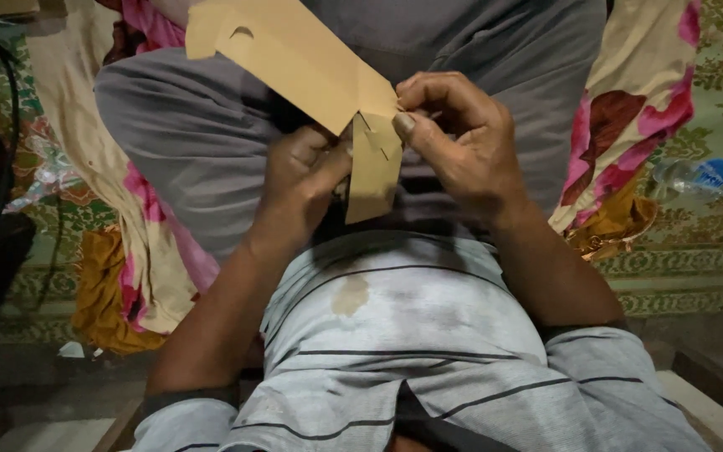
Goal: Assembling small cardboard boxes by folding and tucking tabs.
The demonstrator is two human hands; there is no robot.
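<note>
Brown card is what we have in both hands: a flat cut-out cardboard piece (311,67), held above our lap over the grey trousers (211,142).

Going left to right. At the far left edge, a dark cable (12,100) and part of a white rounded object sit on the patterned floor mat (713,75). Next, a cream and pink floral cloth (148,243) is draped beside our leg, with a mustard cloth bunched under it. Our left hand (299,188) is closed around the lower flap, thumb pressing its edge. The long upper panel runs up and left, with a small curved slit near its end. Our right hand (458,138) pinches the joint where the two panels meet, fingertips tight on the fold.

Progress, as we judge it: one fold is formed and a tab looks partly seated at the joint; the long panel is flat and unfolded, so most shaping is left.

Right of us: more floral cloth, then a clear plastic bottle (696,177) lying on the mat, well apart. Nothing blocks the hands.
</note>
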